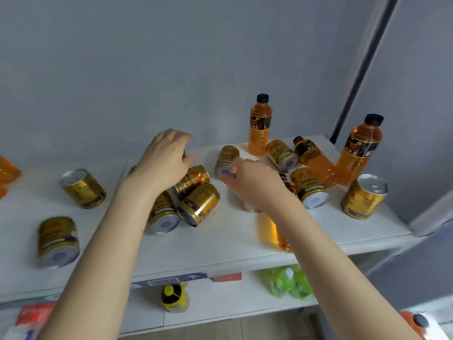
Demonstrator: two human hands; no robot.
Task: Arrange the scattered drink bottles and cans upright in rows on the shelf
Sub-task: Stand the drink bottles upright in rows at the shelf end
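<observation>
White shelving against a grey-blue wall; stock on the upper shelf is in disorder.

Lower tier, nearest: yellow-capped bottle; green bottles.

Shelf front: one gold can on its side, base outward. One orange bottle lying flat, largely hidden under the right forearm.

Shelf middle: heap of cans, three toppled together. One upright can at the right end.

Hands, both reaching in from the front: left hand arched above the heap, fingers curled downward; whether they grip anything cannot be told. Right hand, fingers pinching the base rim of a tipped can, most likely to swing it upright.

Shelf back: tall bottle standing by the wall, a likely anchor for a row. End bottle standing at the right. Fallen bottle lying between them among more cans. Most stock not yet sorted.
</observation>
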